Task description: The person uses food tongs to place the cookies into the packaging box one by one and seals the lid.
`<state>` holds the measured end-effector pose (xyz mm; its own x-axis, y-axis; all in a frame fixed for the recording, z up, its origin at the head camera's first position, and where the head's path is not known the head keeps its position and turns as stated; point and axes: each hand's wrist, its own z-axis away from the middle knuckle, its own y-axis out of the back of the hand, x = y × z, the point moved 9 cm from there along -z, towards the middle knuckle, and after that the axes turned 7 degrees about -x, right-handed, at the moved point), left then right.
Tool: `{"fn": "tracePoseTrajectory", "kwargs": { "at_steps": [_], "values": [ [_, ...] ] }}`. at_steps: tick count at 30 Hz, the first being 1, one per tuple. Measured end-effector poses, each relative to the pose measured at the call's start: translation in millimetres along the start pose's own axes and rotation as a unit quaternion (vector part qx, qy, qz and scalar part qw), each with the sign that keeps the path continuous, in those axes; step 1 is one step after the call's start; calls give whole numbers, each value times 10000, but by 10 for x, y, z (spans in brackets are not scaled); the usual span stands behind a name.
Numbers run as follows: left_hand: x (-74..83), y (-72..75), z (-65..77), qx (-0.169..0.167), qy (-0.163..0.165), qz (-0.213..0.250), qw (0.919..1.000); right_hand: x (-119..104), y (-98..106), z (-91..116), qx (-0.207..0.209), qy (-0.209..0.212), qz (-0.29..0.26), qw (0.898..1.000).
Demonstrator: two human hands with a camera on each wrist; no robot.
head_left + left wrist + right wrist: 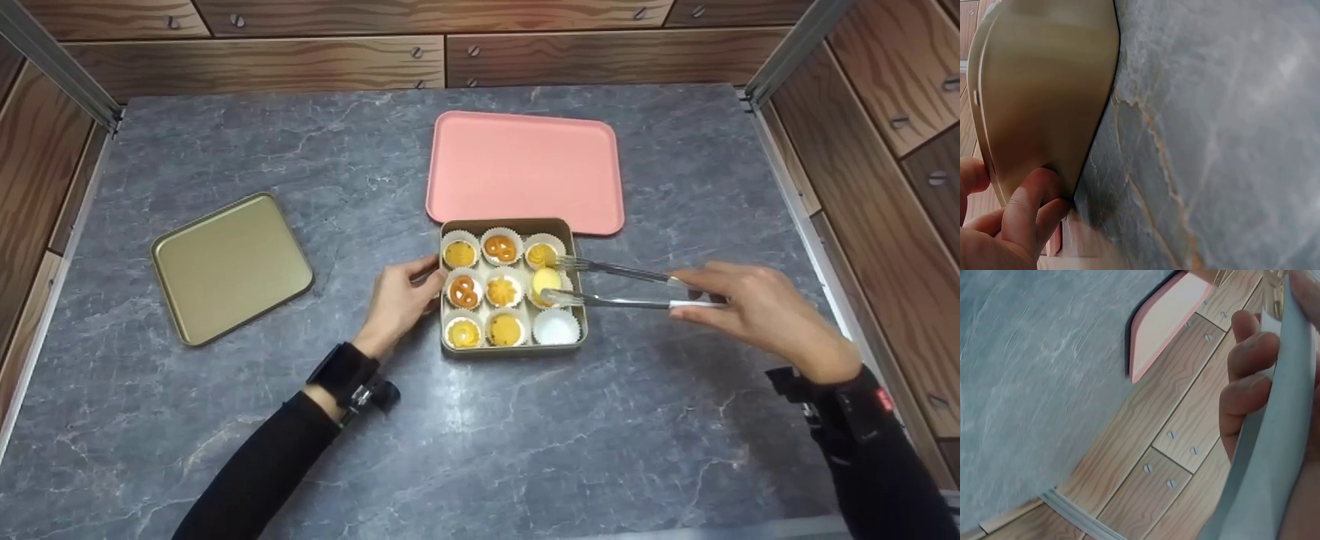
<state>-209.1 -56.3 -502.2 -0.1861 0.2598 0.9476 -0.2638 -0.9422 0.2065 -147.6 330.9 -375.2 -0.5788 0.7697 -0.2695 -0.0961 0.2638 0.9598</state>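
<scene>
An open gold tin point(512, 351) holds rows of white paper cups with small baked treats, among them pretzels point(463, 292) and a star-shaped cookie point(504, 291). My left hand point(396, 304) holds the tin's left side, its bent fingers point(1023, 216) against the outer wall. My right hand point(750, 307) grips tongs point(622, 303) with clear arms and white handles. Their tips are spread to either side of a pale yellow round treat point(547, 282) at the middle right cup. An empty paper cup point(556, 328) sits in the front right corner.
A pink tray point(525, 169) lies behind the tin, close to its back edge. The gold lid point(232, 268) rests on the marbled table point(420, 450) at the left. Wood-patterned panels point(255, 64) border the table at the back and sides.
</scene>
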Motion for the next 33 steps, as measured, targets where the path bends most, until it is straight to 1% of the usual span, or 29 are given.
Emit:
{"fn": "tracePoseTrajectory", "kwargs": {
  "at_steps": [4, 9, 12, 15, 19, 22, 27, 31, 33],
  "values": [
    [-13, 11, -3, 28, 26, 62, 10000, -41, 29, 22, -49, 281, 320, 9991],
    [-14, 39, -23, 94, 94, 271, 9995, -68, 73, -13, -157, 475, 473, 9976],
    [-15, 50, -27, 145, 130, 373, 9991, -97, 99, -60, -300, 563, 554, 9964],
    [-13, 44, -32, 163, 137, 368, 9991, -142, 146, -111, -420, 676, 714, 9943],
    [-13, 26, -46, 128, 193, 390, 9990, -227, 211, -190, -557, 916, 947, 9897],
    [-17, 25, -43, 93, 290, 428, 9986, -310, 263, -270, -754, 1073, 1063, 9857],
    [-14, 34, -33, 88, 308, 456, 9984, -458, 343, -466, -1216, 1075, 1348, 9775],
    [-31, 28, -33, 100, 275, 451, 9986, -573, 320, -608, -1612, 917, 1633, 9690],
    [-35, 32, -31, 127, 252, 411, 9988, -626, 288, -651, -1726, 875, 1733, 9657]
  ]
}}
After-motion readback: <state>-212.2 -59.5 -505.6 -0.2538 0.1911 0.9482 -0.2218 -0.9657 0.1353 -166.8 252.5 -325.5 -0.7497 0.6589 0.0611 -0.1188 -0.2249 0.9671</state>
